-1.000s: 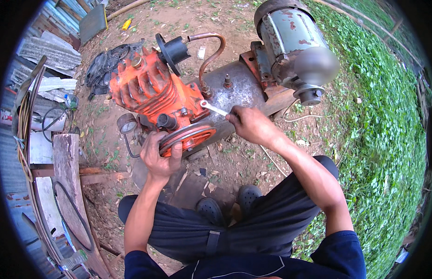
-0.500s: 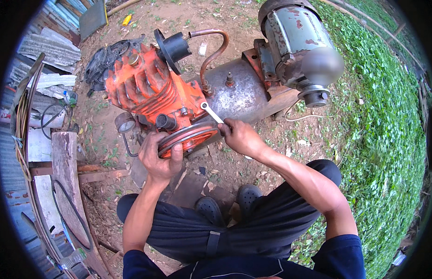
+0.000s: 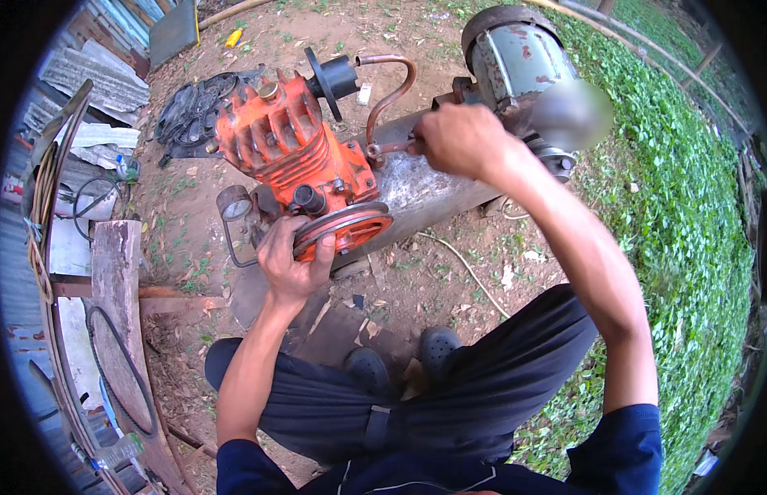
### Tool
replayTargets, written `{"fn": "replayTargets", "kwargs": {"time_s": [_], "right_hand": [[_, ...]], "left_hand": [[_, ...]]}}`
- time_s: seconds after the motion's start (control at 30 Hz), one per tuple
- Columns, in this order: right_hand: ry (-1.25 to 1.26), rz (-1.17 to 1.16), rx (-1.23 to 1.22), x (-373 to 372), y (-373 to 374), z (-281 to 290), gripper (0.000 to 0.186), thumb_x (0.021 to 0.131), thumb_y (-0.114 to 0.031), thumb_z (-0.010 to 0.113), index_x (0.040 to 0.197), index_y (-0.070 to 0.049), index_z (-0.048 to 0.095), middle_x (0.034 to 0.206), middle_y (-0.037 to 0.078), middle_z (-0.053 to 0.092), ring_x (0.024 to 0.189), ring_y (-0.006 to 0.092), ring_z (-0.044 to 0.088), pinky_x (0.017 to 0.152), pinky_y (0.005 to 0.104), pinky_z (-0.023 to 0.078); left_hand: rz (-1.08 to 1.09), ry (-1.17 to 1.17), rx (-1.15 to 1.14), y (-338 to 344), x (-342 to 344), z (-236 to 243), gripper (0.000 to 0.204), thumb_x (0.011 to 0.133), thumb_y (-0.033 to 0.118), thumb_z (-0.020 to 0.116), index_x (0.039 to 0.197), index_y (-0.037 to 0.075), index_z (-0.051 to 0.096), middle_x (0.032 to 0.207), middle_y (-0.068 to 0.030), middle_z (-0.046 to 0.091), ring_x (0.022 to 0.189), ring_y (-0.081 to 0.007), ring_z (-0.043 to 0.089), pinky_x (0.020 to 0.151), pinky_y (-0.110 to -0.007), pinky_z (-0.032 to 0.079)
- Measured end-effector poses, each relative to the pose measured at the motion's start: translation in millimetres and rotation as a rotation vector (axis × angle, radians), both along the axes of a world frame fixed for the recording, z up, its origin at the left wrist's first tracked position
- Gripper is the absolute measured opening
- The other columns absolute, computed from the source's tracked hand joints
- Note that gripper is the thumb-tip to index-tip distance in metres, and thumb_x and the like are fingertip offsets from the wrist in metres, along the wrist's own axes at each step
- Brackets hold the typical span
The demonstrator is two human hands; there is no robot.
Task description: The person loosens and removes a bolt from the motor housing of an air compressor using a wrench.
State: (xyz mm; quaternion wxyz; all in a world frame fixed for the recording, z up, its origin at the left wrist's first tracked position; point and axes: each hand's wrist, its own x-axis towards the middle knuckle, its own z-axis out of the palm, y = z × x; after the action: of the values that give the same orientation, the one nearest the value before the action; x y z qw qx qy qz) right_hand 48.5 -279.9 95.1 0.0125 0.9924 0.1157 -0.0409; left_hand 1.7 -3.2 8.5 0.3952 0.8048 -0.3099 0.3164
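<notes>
The rim of the orange pulley (image 3: 368, 232) is gripped by the left hand (image 3: 289, 262) at the near side of the orange compressor head (image 3: 276, 140), while a wrench (image 3: 392, 148) is held in the closed right hand (image 3: 464, 142) above the grey tank (image 3: 418, 188), near the foot of the copper pipe (image 3: 397, 93).

The bare right hand (image 3: 462, 144), slightly blurred, hides one end of the slim metal wrench (image 3: 392, 148). The bare left hand (image 3: 289, 262) has fingertips lost behind the orange-red grooved pulley (image 3: 368, 223). A round smear (quite featureless) masks part of the chipped grey-green cylindrical motor (image 3: 522, 62).
</notes>
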Motion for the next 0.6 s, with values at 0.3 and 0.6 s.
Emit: {"fn": "replayTargets", "kwargs": {"time_s": [0.3, 0.6], "right_hand": [[0.237, -0.343, 0.780, -62.2, 7.1, -92.4, 0.042, 0.097, -0.037, 0.052, 0.098, 0.002, 0.067, 0.093, 0.029, 0.067, 0.092, 0.0449, 0.065, 0.083, 0.0510, 0.050], [0.572, -0.504, 1.223, -81.5, 49.9, -103.0, 0.037, 0.104, -0.031, 0.043, 0.095, 0.002, 0.057, 0.064, 0.009, 0.055, 0.041, 0.0148, 0.055, 0.040, 0.0324, 0.046]], "left_hand": [[-0.015, 0.029, -0.023, -2.1, -1.1, 2.2, 0.035, 0.086, 0.035, 0.071, 0.087, 0.001, 0.059, 0.069, -0.0129, 0.058, 0.059, -0.0304, 0.060, 0.057, -0.039, 0.048], [-0.011, 0.045, -0.004, 2.5, -1.5, -3.6, 0.038, 0.087, 0.037, 0.069, 0.088, 0.000, 0.059, 0.069, -0.0133, 0.057, 0.058, -0.0299, 0.058, 0.055, -0.039, 0.046]]}}
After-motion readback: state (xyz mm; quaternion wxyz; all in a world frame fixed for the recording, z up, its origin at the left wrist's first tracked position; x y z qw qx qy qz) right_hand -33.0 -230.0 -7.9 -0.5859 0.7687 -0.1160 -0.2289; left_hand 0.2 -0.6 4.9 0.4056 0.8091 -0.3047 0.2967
